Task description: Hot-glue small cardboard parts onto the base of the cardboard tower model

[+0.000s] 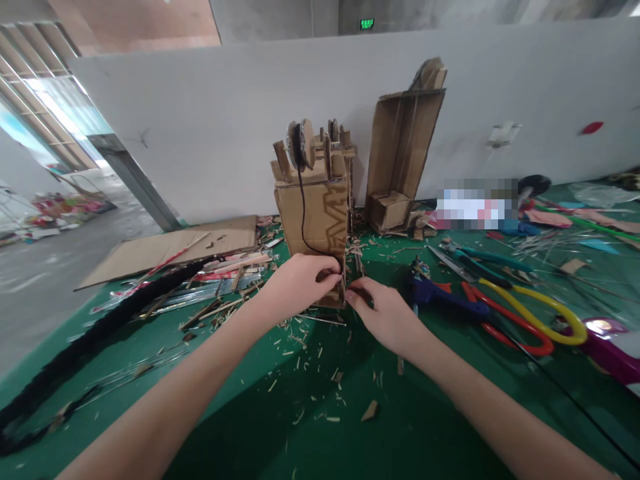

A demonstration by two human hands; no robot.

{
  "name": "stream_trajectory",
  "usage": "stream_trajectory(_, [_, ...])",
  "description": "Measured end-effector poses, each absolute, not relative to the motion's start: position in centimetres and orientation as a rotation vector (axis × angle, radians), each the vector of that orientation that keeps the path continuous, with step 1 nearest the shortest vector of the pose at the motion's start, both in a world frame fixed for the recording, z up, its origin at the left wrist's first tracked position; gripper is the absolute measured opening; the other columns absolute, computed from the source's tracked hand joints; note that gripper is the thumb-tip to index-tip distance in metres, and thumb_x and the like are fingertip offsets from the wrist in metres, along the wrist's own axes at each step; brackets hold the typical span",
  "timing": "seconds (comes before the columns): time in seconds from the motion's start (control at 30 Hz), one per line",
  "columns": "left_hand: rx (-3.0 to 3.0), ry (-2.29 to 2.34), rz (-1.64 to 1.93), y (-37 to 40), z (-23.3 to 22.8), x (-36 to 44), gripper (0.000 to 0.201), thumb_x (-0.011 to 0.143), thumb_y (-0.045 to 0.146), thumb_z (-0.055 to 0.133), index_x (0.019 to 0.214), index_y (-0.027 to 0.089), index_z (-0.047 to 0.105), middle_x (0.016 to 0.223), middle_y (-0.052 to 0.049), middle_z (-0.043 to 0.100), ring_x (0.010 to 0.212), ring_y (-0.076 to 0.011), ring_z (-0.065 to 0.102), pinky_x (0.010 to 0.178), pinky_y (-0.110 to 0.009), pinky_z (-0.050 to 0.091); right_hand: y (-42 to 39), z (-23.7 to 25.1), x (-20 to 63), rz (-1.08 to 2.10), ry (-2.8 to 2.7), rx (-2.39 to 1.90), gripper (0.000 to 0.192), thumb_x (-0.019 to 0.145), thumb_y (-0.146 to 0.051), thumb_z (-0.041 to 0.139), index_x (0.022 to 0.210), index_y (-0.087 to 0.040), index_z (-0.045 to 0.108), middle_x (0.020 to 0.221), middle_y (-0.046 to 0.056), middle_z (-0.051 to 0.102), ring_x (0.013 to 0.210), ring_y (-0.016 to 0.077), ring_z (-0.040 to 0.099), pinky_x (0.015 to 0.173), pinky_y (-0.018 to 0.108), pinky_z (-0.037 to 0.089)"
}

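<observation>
At mid-surface, cardboard model (314, 213) stands upright on the green surface (310, 433) | your left hand (299, 283) pinches the black cord (301, 213) at its base, fingertips hidden | your right hand (387, 317) pinches the lower corner | scissors (520, 310) lie right, partly overlapped.

On your green counter (310, 433) lie yellow-handled scissors (530, 303), red-handled scissors (505, 320), a flat cardboard sheet (170, 250) and a black braided cord (90, 333) (scraps everywhere).
</observation>
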State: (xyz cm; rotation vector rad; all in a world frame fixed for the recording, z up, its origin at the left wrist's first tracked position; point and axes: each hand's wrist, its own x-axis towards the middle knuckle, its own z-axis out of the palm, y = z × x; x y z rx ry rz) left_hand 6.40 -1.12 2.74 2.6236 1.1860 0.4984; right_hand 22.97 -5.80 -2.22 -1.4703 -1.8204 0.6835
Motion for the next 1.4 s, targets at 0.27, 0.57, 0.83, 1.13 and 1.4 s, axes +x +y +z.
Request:
stream_trajectory(0.27, [2.609,1.190,0.509,-0.97,2.67,6.29,0.021,0.085,0.029,0.042,0.081,0.022,0.061,0.074,0.001,0.065,0.061,-0.0113,0.053,0.055,-0.024,0.034,-5.80,-2.34,23.05,0.593,-1.806,-1.507,0.022,0.085,-0.038,0.044,0.087,-0.019,0.054,0.084,0.006,0.062,0.079,0.0191,0.057,0.069,0.032,0.042])
stream_trajectory(0.57, [2.612,1.196,0.516,-0.91,2.80,6.06,0.022,0.084,0.030,0.042,0.078,0.021,0.061,0.069,0.001,0.063,0.057,-0.0108,0.050,0.052,-0.024,0.031,-5.51,-2.45,23.40,0.649,-1.831,-1.452,0.024,0.075,-0.028,0.058,0.097,-0.018,0.055,0.093,0.006,0.062,0.084,0.0181,0.057,0.073,0.031,0.044])
stream_trajectory(0.83, [2.581,1.185,0.510,-0.96,2.94,6.08,0.020,0.083,0.031,0.044,0.079,0.021,0.061,0.072,0.001,0.064,0.060,-0.0105,0.052,0.052,-0.023,0.032,-5.30,-2.81,23.03,0.505,-1.961,-1.562,0.026,0.087,-0.035,0.041,0.079,-0.018,0.059,0.074,0.006,0.062,0.074,0.0203,0.054,0.067,0.035,0.039])
stream_trajectory(1.13, [2.594,1.121,0.477,-1.07,2.82,6.20,0.022,0.084,0.029,0.042,0.078,0.022,0.061,0.071,0.002,0.063,0.060,-0.0106,0.051,0.052,-0.023,0.032,-5.37,-2.57,23.21,0.551,-1.901,-1.585,0.033,0.087,-0.044,0.038,0.077,-0.019,0.057,0.069,0.005,0.059,0.068,0.0188,0.054,0.061,0.032,0.038])
stream_trajectory(1.4, [2.604,1.128,0.496,-1.09,2.91,6.18,0.021,0.083,0.028,0.042,0.078,0.021,0.061,0.073,0.001,0.064,0.062,-0.0114,0.052,0.054,-0.024,0.033,-5.59,-2.21,23.21,0.559,-1.932,-1.464,0.020,0.076,-0.030,0.056,0.093,-0.018,0.056,0.088,0.005,0.063,0.084,0.0202,0.056,0.072,0.033,0.042])
